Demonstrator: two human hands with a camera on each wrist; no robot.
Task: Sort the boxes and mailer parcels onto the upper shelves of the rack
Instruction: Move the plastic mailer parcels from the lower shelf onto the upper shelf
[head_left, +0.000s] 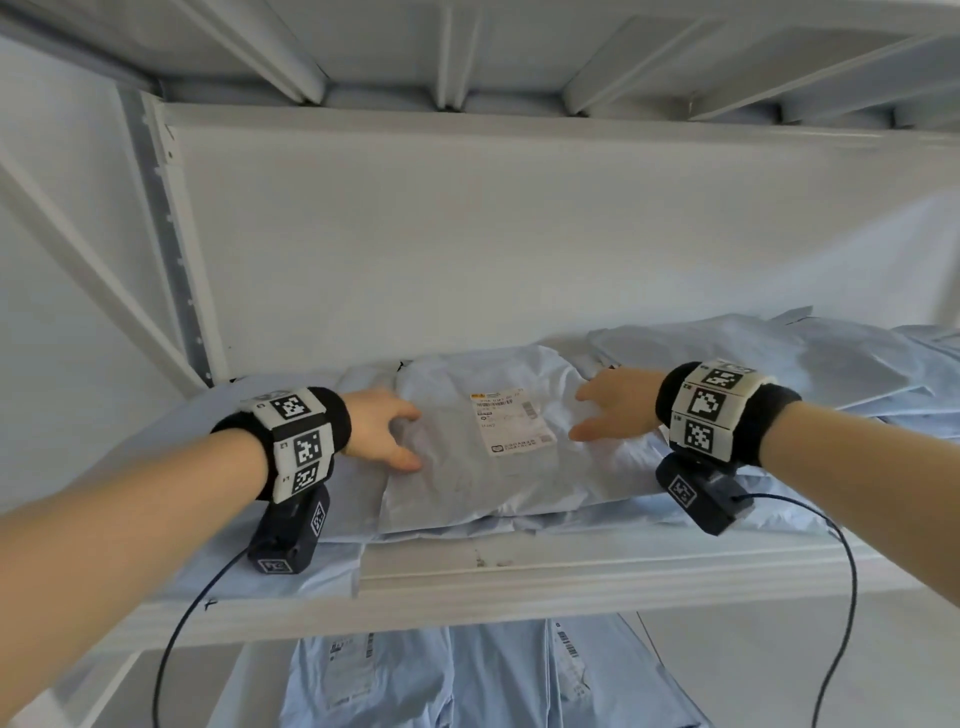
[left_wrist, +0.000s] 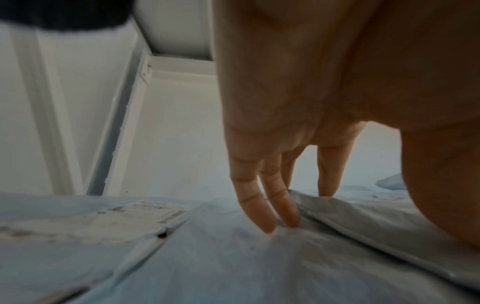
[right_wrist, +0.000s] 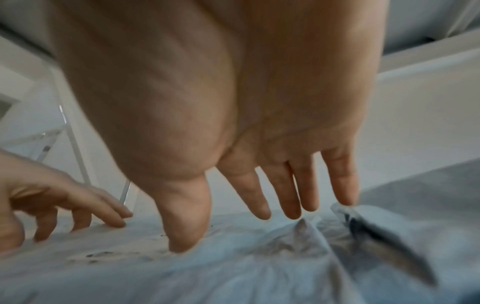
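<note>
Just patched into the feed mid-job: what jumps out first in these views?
Two bare hands, the left hand and right hand, are spread on either side of a pale blue mailer parcel bearing a white shipping label, lying on top of other mailers on the white rack shelf. More blue mailers are piled to the right, and others show on the level below.

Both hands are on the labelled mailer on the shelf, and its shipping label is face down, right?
Not quite. The label faces up, as the head view shows. The rest holds: the left hand and right hand rest open on the mailer on the shelf.
</note>
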